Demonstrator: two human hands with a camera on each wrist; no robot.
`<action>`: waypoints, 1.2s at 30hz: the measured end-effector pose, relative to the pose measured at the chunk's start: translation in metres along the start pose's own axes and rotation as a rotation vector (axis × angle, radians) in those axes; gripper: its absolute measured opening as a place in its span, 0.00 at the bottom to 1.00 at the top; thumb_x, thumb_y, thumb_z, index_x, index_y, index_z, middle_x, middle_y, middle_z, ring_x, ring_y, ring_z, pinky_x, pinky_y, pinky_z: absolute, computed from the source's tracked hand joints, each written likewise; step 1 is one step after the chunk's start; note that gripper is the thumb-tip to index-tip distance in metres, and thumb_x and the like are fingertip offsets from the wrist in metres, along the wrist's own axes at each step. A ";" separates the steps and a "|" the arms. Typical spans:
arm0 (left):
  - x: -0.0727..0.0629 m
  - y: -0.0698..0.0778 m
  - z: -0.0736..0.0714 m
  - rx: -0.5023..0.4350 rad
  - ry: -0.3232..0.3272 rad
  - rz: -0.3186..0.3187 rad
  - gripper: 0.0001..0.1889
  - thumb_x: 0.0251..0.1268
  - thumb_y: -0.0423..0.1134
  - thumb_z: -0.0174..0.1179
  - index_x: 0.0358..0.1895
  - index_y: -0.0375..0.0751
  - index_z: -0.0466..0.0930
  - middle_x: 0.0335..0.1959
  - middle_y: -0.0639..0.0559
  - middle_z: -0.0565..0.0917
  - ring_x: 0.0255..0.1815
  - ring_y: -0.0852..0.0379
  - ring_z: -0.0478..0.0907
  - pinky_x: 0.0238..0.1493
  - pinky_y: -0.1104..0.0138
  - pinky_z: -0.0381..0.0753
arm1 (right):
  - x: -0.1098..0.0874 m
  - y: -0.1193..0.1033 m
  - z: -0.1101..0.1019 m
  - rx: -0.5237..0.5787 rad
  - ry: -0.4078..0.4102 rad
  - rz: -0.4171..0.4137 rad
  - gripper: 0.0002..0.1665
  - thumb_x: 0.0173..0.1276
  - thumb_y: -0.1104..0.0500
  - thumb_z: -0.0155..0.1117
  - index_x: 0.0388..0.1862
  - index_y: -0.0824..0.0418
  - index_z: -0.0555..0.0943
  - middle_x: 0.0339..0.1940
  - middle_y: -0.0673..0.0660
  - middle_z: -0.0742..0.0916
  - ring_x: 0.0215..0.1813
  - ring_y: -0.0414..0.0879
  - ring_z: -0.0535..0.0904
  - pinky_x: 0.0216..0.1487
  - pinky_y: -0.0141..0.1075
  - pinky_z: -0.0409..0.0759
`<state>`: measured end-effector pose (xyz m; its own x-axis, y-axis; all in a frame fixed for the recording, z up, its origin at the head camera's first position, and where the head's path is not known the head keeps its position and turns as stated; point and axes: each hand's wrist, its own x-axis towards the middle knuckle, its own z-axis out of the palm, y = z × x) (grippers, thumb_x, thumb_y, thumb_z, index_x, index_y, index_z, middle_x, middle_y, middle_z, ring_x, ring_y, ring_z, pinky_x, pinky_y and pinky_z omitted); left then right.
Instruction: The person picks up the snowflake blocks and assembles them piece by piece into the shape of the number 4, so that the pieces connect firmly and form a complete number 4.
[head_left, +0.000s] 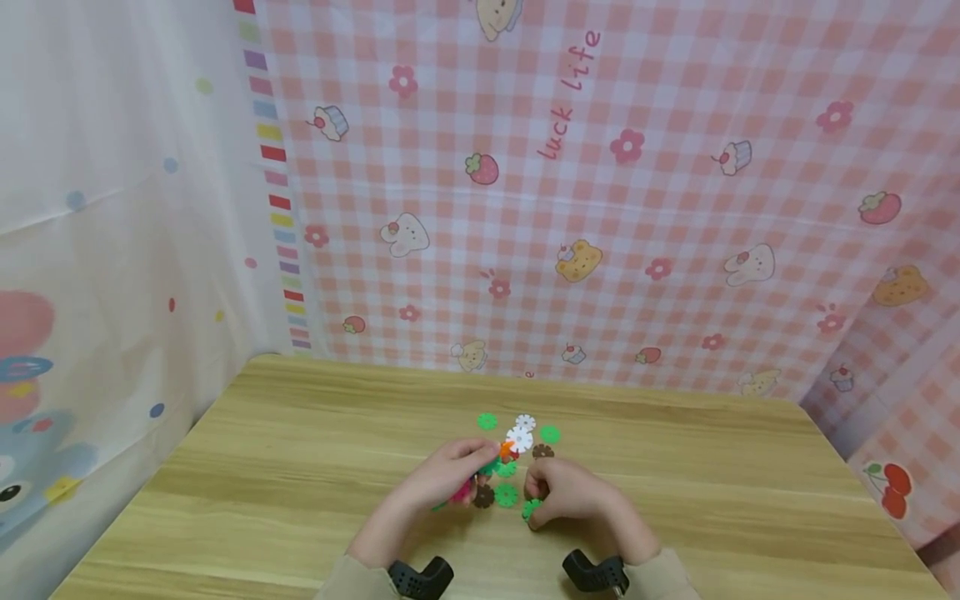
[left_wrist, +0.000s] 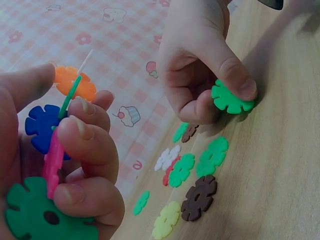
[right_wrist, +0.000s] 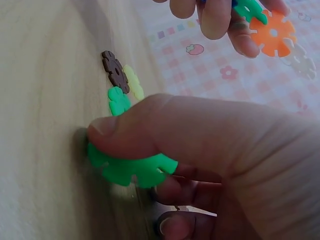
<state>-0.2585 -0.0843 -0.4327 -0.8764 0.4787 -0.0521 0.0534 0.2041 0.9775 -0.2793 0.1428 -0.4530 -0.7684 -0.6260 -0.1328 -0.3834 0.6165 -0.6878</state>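
My left hand [head_left: 450, 468] grips a chain of slotted flower-shaped plastic discs joined edge to edge. In the left wrist view the chain runs from a dark green disc [left_wrist: 30, 210] through a pink disc [left_wrist: 52, 162] and a blue disc [left_wrist: 42, 127] to a green disc [left_wrist: 70, 97] seen edge-on. An orange disc [left_wrist: 70, 84] and a thin white disc [left_wrist: 86, 61] stick out at its far end. Between thumb and curled fingers, my right hand [head_left: 573, 490] pinches a single green disc [right_wrist: 132, 170] low over the table, apart from the chain.
Loose discs lie on the wooden table [head_left: 262, 467] between and beyond the hands. Among them are a brown disc [left_wrist: 199, 198], a yellow disc [left_wrist: 166, 220], a white disc [head_left: 519, 440] and several green ones. A checked cloth [head_left: 540, 208] hangs behind the table.
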 end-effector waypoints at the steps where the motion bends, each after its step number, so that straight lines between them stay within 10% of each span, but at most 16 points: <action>1: 0.000 0.000 0.000 0.003 -0.002 0.002 0.22 0.75 0.50 0.50 0.45 0.30 0.77 0.23 0.50 0.73 0.15 0.64 0.66 0.19 0.72 0.69 | 0.000 0.000 0.000 0.003 -0.003 -0.002 0.16 0.42 0.64 0.76 0.25 0.58 0.75 0.22 0.45 0.73 0.27 0.38 0.68 0.30 0.31 0.67; 13: -0.001 -0.001 0.001 0.022 -0.003 0.014 0.22 0.75 0.49 0.50 0.47 0.29 0.78 0.24 0.50 0.73 0.16 0.62 0.67 0.19 0.72 0.69 | -0.007 0.008 -0.008 0.177 -0.057 -0.013 0.08 0.50 0.64 0.74 0.23 0.60 0.80 0.18 0.46 0.75 0.23 0.37 0.66 0.26 0.28 0.65; 24: 0.000 -0.002 0.000 0.018 -0.013 0.000 0.24 0.74 0.51 0.50 0.49 0.30 0.79 0.21 0.51 0.72 0.13 0.64 0.66 0.16 0.73 0.65 | -0.007 0.016 -0.022 0.366 0.324 -0.007 0.09 0.62 0.64 0.67 0.37 0.71 0.83 0.24 0.53 0.83 0.26 0.41 0.73 0.26 0.30 0.73; 36: -0.001 -0.001 0.001 0.052 -0.020 0.009 0.23 0.74 0.50 0.50 0.43 0.28 0.79 0.19 0.52 0.70 0.11 0.64 0.63 0.14 0.73 0.63 | -0.009 0.008 -0.029 0.431 0.467 -0.032 0.12 0.68 0.65 0.61 0.46 0.73 0.82 0.38 0.66 0.85 0.34 0.47 0.78 0.34 0.32 0.77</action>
<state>-0.2576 -0.0838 -0.4340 -0.8661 0.4976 -0.0477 0.0868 0.2438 0.9659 -0.2903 0.1669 -0.4368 -0.9400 -0.3062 0.1508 -0.2437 0.2927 -0.9246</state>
